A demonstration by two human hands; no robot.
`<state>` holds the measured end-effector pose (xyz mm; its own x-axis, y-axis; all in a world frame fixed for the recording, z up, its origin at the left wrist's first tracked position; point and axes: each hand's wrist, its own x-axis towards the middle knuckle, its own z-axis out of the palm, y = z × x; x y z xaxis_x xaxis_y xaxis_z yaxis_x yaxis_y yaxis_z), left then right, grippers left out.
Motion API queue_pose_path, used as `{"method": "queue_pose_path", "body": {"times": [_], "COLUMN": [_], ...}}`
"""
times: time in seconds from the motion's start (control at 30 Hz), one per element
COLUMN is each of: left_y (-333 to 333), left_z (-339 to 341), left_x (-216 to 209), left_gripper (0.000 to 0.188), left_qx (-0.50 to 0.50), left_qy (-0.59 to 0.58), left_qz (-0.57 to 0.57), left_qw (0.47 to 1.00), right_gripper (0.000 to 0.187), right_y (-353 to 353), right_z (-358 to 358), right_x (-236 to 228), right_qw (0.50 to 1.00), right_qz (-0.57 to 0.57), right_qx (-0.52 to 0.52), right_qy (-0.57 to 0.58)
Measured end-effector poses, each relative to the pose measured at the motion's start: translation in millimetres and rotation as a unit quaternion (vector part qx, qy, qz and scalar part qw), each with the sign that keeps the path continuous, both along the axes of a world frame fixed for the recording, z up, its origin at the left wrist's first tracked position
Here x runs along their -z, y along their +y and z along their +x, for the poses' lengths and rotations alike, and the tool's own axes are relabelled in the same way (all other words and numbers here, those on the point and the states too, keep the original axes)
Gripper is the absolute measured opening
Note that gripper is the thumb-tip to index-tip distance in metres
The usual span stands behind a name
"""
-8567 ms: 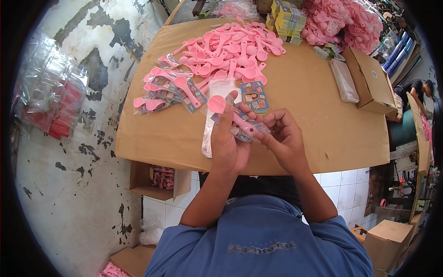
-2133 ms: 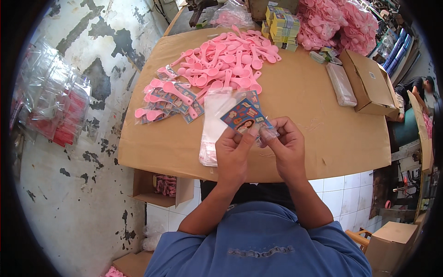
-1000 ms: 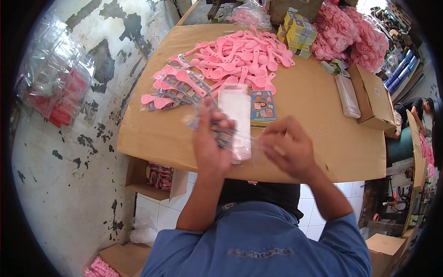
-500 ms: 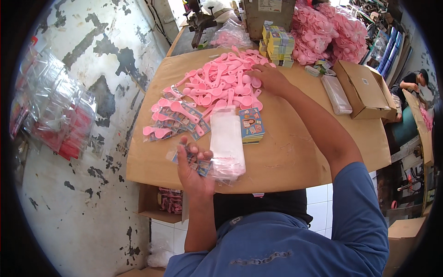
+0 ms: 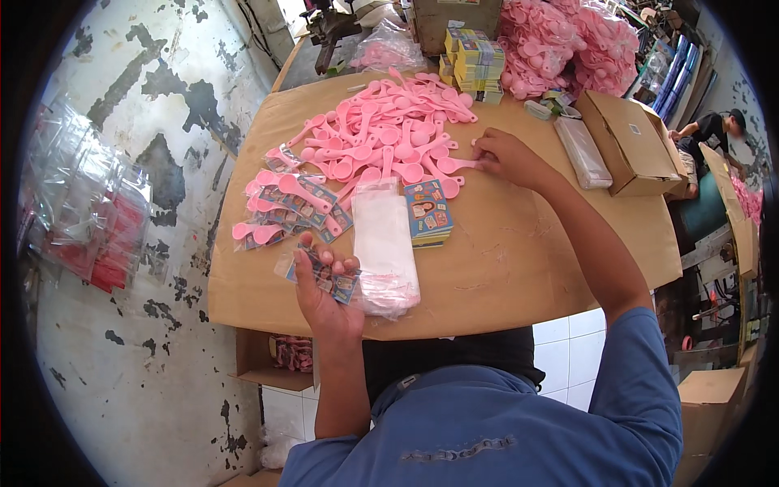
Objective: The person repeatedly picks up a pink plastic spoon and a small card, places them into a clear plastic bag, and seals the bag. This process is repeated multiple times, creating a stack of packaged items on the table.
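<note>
Evidently, left hand [image 5: 326,307] holding bagged card [image 5: 345,286] near tabletop edge [image 5: 471,329], right grip [image 5: 513,160] pinching pink spoon [image 5: 460,165], brown surface [image 5: 560,252] stretching rightward.

A pale wall [image 5: 122,381] with dark peeling patches stands at nine o'clock; a brown-covered surface [image 5: 527,268] fills the centre; white floor tiles [image 5: 552,333] show at four o'clock.
</note>
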<state>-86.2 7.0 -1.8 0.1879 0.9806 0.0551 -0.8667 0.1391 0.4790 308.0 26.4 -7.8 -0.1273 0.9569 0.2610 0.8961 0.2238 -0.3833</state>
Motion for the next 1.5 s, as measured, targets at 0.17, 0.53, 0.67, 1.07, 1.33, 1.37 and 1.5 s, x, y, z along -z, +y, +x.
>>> {"method": "queue_pose_path", "body": {"times": [0.17,0.53,0.67,1.07,1.33,1.37,1.5], "left_y": [8.2,12.9,14.4,-5.0,-6.8,-7.8,-7.0], "left_z": [11.3,21.3,24.8,44.4,35.1,36.3,37.9], "left_x": [-7.7,-22.1,-17.5,-12.0,-16.1,-16.7,-14.4], "left_gripper": [0.036,0.042,0.045,0.044,0.048,0.048,0.046], "left_qx": [-0.036,-0.122,-0.118,-0.008,-0.068,-0.057,-0.019], "left_qy": [-0.016,-0.015,-0.03,-0.039,0.048,0.039,0.035], "left_qz": [0.019,0.072,0.06,0.06,0.123,0.123,0.153], "left_qw": [0.999,0.99,0.991,0.997,0.989,0.99,0.987], "right_gripper": [0.019,0.02,0.018,0.021,0.018,0.019,0.021], "right_y": [-19.4,-93.9,-144.7,-143.5,-154.2,-152.2,-140.9], "right_z": [-11.5,-72.7,-126.4,-188.0,-187.2,-188.2,-191.1], "right_x": [-7.4,-34.8,-48.2,-43.6,-45.3,-41.9,-32.1], "right_qw": [0.998,0.978,0.918,0.788,0.828,0.818,0.815], "right_qz": [-0.037,-0.019,-0.111,-0.145,-0.126,-0.112,-0.099], "right_qx": [0.031,0.166,0.117,-0.012,0.056,0.031,0.041], "right_qy": [0.03,0.124,0.363,0.598,0.544,0.563,0.569]}}
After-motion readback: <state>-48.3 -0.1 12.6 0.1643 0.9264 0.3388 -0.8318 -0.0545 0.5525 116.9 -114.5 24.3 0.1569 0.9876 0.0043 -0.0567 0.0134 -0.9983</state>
